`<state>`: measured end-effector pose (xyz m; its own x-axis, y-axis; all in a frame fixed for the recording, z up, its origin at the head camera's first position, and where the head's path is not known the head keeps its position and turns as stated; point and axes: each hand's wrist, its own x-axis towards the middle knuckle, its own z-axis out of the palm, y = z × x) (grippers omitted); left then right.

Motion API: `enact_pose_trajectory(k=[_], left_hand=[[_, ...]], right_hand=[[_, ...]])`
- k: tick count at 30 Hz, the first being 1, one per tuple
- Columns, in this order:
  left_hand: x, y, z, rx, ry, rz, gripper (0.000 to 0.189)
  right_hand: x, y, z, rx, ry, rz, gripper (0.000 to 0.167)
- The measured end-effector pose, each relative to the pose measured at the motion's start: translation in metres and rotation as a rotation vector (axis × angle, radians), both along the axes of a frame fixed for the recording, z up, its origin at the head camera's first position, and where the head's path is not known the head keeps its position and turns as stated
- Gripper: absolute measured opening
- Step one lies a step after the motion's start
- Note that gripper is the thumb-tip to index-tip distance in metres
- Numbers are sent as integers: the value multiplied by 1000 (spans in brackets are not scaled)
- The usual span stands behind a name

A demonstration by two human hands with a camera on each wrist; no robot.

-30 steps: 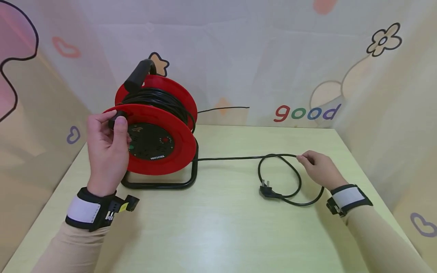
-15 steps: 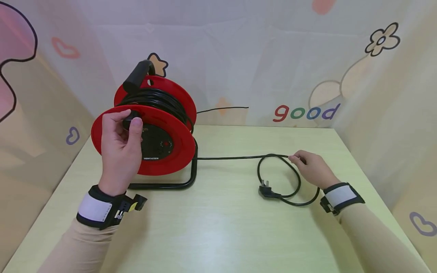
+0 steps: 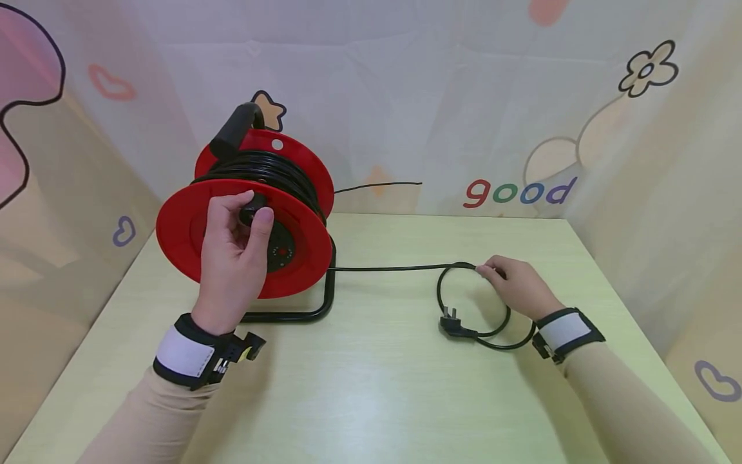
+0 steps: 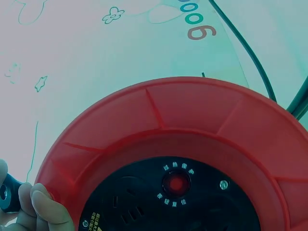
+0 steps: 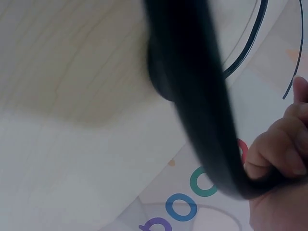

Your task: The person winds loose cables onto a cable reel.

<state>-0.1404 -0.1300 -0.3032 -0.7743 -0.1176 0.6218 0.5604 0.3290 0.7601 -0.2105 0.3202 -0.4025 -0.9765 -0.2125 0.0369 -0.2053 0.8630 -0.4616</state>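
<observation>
A red cable reel [image 3: 180, 225] wound with black cable [image 3: 261, 166] stands on a black tube frame at the left of the table. My left hand [image 3: 234, 248] pinches the black crank knob [image 3: 252, 205] on the reel's front disc, between thumb and fingers. That knob [image 4: 8, 193] shows at the lower left in the left wrist view. From the reel a taut cable [image 3: 388, 269] runs right to my right hand [image 3: 518, 283], which grips it. Beyond the grip the cable loops back on the table to a black three-pin plug [image 3: 455, 324]. Close up, the cable [image 5: 197, 96] crosses the right wrist view.
A black carrying handle [image 3: 232, 132] juts above the reel. The pale table [image 3: 371, 386] backs onto a printed curtain [image 3: 377, 96], with more curtain at both sides. A thin dark line [image 3: 379, 185] shows against the back curtain, right of the reel.
My left hand has moved right with the crank knob, and the reel's disc has turned clockwise. My right hand has moved left with the cable toward the reel. The plug stays in place.
</observation>
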Motion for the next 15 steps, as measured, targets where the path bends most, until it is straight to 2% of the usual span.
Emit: enact_pose_trajectory(k=[6,15], left_hand=[[2,6,-2,-42,-30,-2,39],[1,18,-12,-105,-64,-10,40]], right_hand=[[-1,-7,-1,-2,-3,17,38],[-4,-25,-3,-1,-1,54,36]])
